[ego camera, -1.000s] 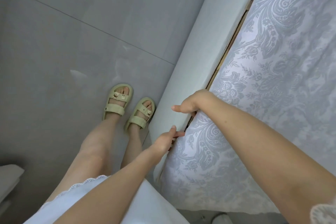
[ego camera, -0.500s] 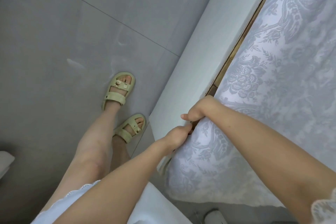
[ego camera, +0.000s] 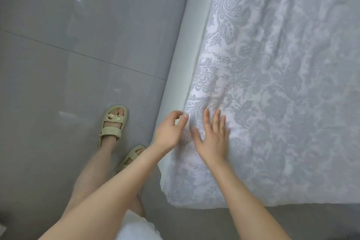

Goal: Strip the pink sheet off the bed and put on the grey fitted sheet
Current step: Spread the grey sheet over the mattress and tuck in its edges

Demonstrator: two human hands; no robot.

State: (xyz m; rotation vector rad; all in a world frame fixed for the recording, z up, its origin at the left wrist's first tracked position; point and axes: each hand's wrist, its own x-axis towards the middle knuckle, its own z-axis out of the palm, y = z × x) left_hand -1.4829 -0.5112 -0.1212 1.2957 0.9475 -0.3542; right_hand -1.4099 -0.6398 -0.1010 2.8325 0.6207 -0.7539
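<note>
The grey fitted sheet [ego camera: 272, 76], pale with a grey floral and paisley pattern, covers the mattress on the right. Its edge runs down along the pale bed frame [ego camera: 183, 68]. My right hand [ego camera: 212, 138] lies flat on the sheet near the bed's left edge, fingers spread and straight. My left hand [ego camera: 171, 130] hovers just left of it over the frame's edge, fingers loosely curled with thumb and forefinger close together; it holds nothing that I can make out. No pink sheet is in view.
Grey floor tiles [ego camera: 68, 64] fill the left side. My feet in pale green sandals [ego camera: 113, 122] stand beside the bed frame. The bed's near corner [ego camera: 171, 197] is at the bottom centre, with floor beyond it.
Both hands let go of the sheet edge at the gap between mattress and frame. The right hand moved onto the sheet top and flattened. The gap is now covered.
</note>
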